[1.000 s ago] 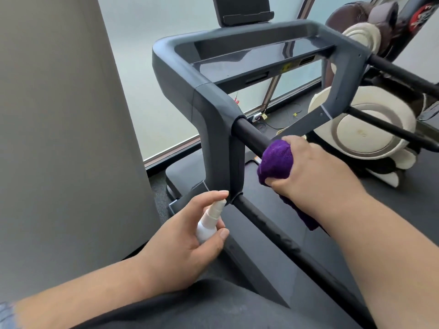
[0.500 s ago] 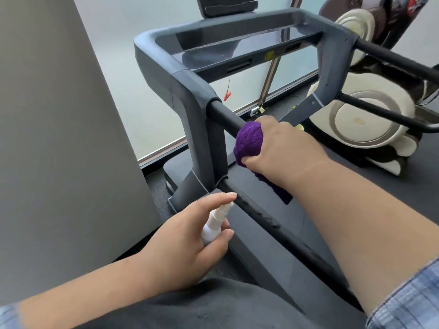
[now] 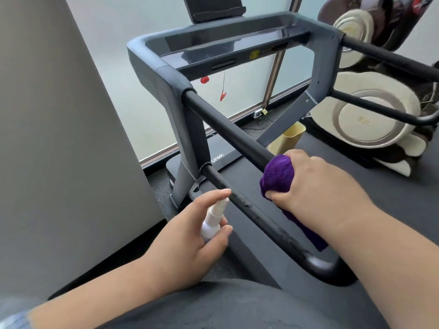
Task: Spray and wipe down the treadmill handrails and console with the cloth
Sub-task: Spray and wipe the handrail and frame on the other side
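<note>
The grey treadmill console (image 3: 228, 47) spans the top of the view, with black handrails running back toward me. My right hand (image 3: 316, 186) grips a purple cloth (image 3: 278, 174) wrapped around the upper left handrail (image 3: 225, 124), well back from the console post. The cloth's tail hangs below my wrist. My left hand (image 3: 187, 243) holds a small white spray bottle (image 3: 212, 219), index finger on its top, beside the lower left rail (image 3: 256, 214). That rail's surface looks scuffed. The right handrail (image 3: 389, 57) is untouched.
A grey pillar (image 3: 59, 150) stands close on the left. Frosted glass panels lie behind the treadmill. A red safety clip (image 3: 222, 97) dangles under the console. A cream and brown massage chair (image 3: 370, 115) sits at the right, and a yellow bin (image 3: 288, 138) stands beyond the treadmill's front.
My right hand has slid the cloth along the upper left handrail away from the console post and toward me. My left hand still holds the spray bottle near the lower rail.
</note>
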Available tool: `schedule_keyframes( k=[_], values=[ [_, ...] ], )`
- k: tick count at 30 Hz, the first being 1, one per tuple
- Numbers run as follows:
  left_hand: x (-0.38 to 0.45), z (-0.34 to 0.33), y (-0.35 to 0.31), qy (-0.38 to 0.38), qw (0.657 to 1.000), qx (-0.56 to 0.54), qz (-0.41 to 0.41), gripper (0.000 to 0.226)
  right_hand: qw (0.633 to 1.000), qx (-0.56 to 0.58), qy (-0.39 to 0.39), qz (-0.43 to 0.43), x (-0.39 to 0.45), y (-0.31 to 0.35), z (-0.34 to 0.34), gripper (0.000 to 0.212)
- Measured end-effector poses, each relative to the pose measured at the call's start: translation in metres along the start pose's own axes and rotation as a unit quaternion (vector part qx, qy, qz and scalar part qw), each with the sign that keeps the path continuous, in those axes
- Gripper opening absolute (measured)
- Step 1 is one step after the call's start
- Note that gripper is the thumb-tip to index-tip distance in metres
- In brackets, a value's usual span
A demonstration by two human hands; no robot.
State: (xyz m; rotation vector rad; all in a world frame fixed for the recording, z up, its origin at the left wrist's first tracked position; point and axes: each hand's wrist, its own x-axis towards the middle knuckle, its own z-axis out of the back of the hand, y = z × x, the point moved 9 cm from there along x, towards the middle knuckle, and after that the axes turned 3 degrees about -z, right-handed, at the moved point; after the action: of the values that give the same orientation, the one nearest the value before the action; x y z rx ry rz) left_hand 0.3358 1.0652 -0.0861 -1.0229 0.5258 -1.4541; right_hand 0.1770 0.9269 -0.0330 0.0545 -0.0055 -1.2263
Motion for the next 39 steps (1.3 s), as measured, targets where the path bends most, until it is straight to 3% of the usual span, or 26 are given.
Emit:
schedule_keyframes(
  k=[8,20,25,30,36,39],
  values=[
    [-0.035,-0.037,-0.040,-0.015,0.999,0.038,0.019,0.058,0.996,0.060,0.015,0.066,0.029,0.022,-0.004,0.058],
    [-0.056,-0.077,-0.078,-0.031,0.998,0.046,0.001,0.063,0.991,0.120,0.030,0.055,-0.049,-0.064,-0.006,0.059],
    [-0.061,-0.078,-0.083,-0.028,0.998,0.054,0.007,0.062,0.995,0.063,0.014,0.073,-0.025,-0.036,-0.001,0.051],
    [-0.065,-0.088,-0.095,-0.021,0.998,0.050,0.018,0.060,0.995,0.056,-0.006,0.085,-0.007,-0.012,-0.005,0.057],
    [-0.063,-0.102,-0.108,-0.008,0.999,0.038,0.006,0.060,0.975,0.213,-0.019,0.061,-0.050,-0.074,-0.009,0.068],
    [-0.065,-0.103,-0.101,-0.009,0.999,0.035,0.012,0.061,0.956,0.277,-0.082,0.043,-0.085,-0.107,-0.030,0.075]
  ],
)
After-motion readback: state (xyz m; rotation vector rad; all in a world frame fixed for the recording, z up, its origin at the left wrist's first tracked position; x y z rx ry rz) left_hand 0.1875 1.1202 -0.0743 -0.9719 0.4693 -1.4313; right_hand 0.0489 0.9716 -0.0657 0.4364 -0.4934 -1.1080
